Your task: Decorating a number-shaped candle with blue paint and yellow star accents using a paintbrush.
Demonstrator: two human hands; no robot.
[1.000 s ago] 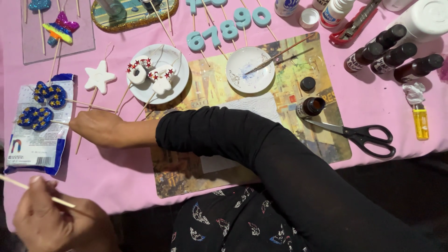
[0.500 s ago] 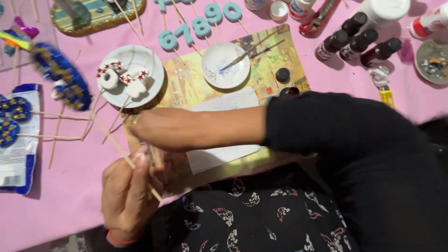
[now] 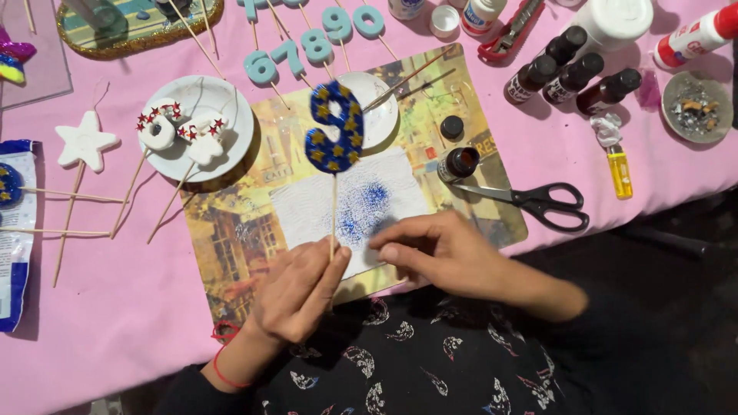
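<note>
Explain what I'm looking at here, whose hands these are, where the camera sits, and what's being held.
The camera sits on a person's head, looking down at their own two bare hands over a pink table. The left hand pinches a thin wooden stick topped with a blue glittery number nine with gold stars. The right hand rests empty on a blue-stained paper sheet. Around them lie black scissors, small dark bottles, a white plate of white shapes and pale blue numbers on sticks.

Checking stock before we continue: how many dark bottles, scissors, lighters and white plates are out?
Dark bottles: 5
Scissors: 1
Lighter: 1
White plates: 2
Total: 9
</note>
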